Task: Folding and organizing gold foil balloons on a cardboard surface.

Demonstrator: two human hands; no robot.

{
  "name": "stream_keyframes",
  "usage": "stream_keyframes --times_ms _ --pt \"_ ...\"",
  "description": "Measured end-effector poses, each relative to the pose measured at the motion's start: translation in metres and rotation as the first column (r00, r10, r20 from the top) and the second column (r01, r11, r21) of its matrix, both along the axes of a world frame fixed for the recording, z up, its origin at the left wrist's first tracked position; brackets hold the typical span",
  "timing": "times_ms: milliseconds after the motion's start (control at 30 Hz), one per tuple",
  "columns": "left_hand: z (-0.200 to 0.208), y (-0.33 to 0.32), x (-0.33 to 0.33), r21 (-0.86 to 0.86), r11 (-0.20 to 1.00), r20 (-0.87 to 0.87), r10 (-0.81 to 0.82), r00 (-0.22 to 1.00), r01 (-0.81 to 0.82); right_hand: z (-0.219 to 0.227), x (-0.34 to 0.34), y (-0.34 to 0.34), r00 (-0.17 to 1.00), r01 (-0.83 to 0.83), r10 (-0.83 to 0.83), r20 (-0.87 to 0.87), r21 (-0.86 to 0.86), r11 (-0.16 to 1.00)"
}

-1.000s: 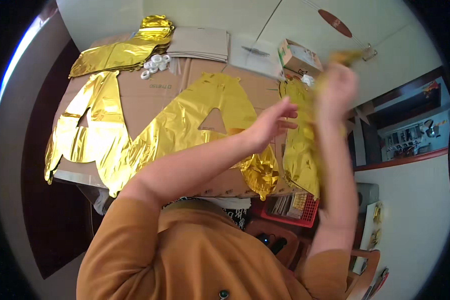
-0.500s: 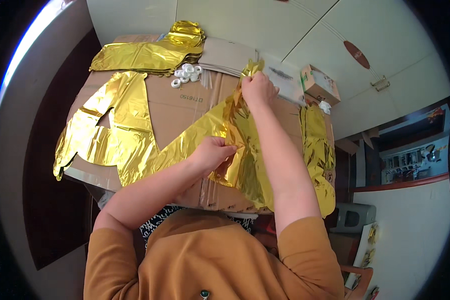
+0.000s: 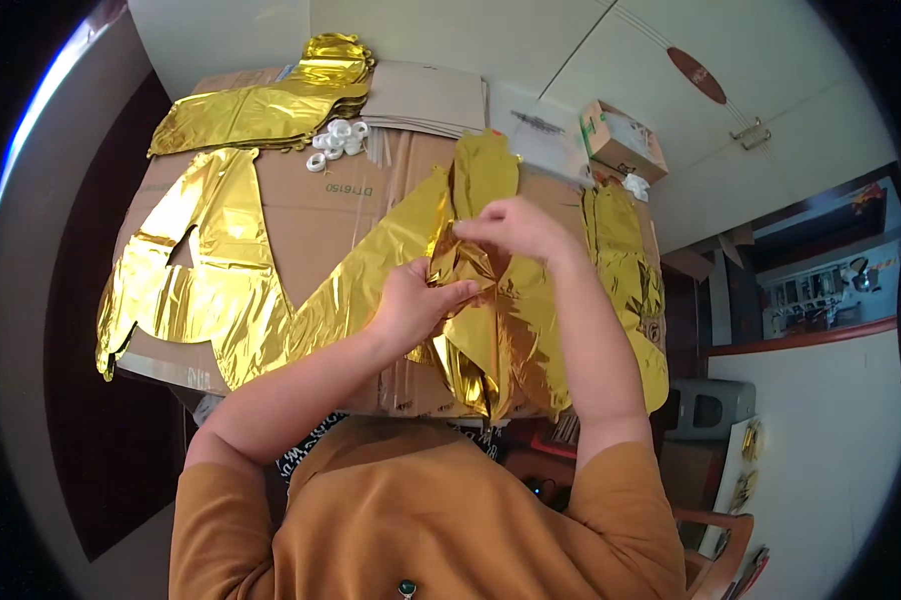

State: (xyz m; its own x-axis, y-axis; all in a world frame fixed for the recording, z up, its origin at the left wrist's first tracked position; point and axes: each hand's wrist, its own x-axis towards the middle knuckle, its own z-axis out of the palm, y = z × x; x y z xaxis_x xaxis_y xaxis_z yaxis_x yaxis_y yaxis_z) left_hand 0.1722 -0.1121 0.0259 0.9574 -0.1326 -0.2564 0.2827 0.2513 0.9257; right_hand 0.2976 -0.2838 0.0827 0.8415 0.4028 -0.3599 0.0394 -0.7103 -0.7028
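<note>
A flat, uninflated gold foil balloon (image 3: 486, 170) lies creased across the middle of the cardboard, its near part folded and hanging towards the table's front edge. My left hand (image 3: 417, 308) pinches a gathered fold of it between thumb and fingers. Just beyond and to the right, my right hand (image 3: 521, 230) has its fingertips closed on the same crumpled foil. What lies under the fingers is partly hidden. Left of my hands spreads another gold foil piece (image 3: 236, 230) with cut-out gaps, reaching to the left table edge.
A stack of gold foil pieces (image 3: 261, 115) sits at the far left, beside small white rolls (image 3: 341, 138) and grey cardboard sheets (image 3: 426, 95). More gold foil (image 3: 621, 240) lies along the right edge, near a small carton (image 3: 621, 140). Brown cardboard (image 3: 316, 215) covers the table.
My right hand has come nearer to my left hand, leaving the foil's far end, which now spreads flatter. My left hand still pinches the foil. The view has shifted slightly.
</note>
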Motion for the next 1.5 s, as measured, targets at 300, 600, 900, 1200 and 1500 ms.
stream_keyframes --times_ms 300,600,900,1200,1500 --pt "-0.019 0.001 -0.008 0.048 0.990 -0.021 0.133 0.991 -0.132 0.053 -0.028 -0.170 0.801 0.412 -0.597 -0.046 0.765 0.495" --pt "-0.024 0.002 -0.011 0.077 0.973 -0.156 0.228 0.961 -0.219 0.201 -0.098 -0.390 0.596 0.294 -0.802 0.029 0.922 0.252" --pt "0.035 0.020 -0.026 0.435 0.900 -0.009 0.025 1.000 -0.018 0.099 -0.074 -0.288 0.927 0.308 -0.339 0.162 0.192 0.932" --pt "0.028 0.026 -0.029 0.563 0.825 0.020 -0.087 0.996 0.061 -0.034 -0.067 -0.249 0.937 0.197 -0.030 0.349 -0.453 0.870" --pt "0.024 0.027 -0.029 0.646 0.758 -0.002 -0.117 0.993 0.091 -0.079 -0.081 -0.269 0.816 0.413 -0.527 0.238 0.398 0.819"
